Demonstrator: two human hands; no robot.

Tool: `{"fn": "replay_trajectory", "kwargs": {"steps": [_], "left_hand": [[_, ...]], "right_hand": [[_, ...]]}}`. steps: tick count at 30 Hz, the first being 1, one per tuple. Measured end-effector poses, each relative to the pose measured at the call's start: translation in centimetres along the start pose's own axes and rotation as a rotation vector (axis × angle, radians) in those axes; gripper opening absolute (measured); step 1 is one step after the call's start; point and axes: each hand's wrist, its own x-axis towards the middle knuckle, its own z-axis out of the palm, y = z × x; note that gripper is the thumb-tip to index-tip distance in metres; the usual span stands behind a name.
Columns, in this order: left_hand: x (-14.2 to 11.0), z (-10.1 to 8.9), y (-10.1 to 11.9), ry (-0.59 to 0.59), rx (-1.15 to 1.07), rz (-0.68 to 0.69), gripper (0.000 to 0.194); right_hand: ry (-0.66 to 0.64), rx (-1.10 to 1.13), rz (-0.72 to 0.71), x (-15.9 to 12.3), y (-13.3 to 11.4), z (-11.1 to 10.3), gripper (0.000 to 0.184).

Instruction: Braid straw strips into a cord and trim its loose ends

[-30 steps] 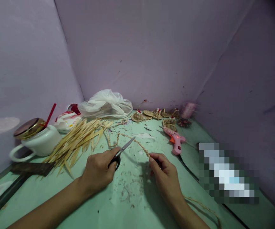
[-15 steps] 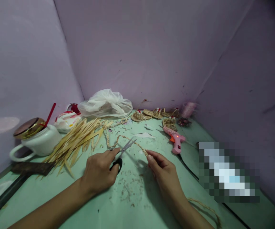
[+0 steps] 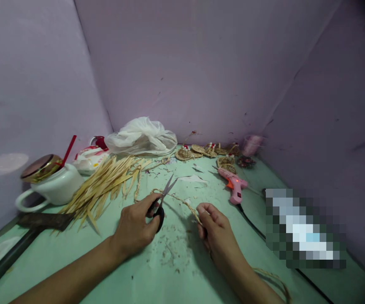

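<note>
Scissors (image 3: 162, 198), glue gun (image 3: 236, 184), straw strips (image 3: 101, 185) — this is a craft workspace (image 3: 160, 283).

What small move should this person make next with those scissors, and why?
Probably the left hand should ease the scissors towards the braided cord near the right hand: the blades stand open, and the right fingers hold the cord. Whether any cord already lies between the blades, I can't tell.

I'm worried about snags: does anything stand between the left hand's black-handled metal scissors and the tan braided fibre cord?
Nothing visible does. The open blades of the black-handled metal scissors in the left hand overlap the tan braided fibre cord in this view; whether they touch is unclear.
</note>
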Motion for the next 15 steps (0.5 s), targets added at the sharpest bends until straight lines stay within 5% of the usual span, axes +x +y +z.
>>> {"fn": "replay_trajectory", "kwargs": {"steps": [2,5,9,15], "left_hand": [[0.1,-0.1,-0.1,0.003,0.008,0.056,0.039],[0.1,-0.5,-0.4,-0.027,0.017,0.325,0.04],[0.1,-1.1,-0.5,-0.185,0.038,0.622,0.045],[0.7,-2.7,0.9,-0.47,0.066,0.6,0.052]], "right_hand": [[0.005,0.003,0.022,-0.1,-0.2,0.1,0.029],[-0.001,-0.024,0.092,0.1,-0.5,-0.1,0.035],[0.004,-0.002,0.149,0.5,-0.4,-0.4,0.025],[0.009,0.044,0.134,0.4,-0.5,-0.5,0.022]]}}
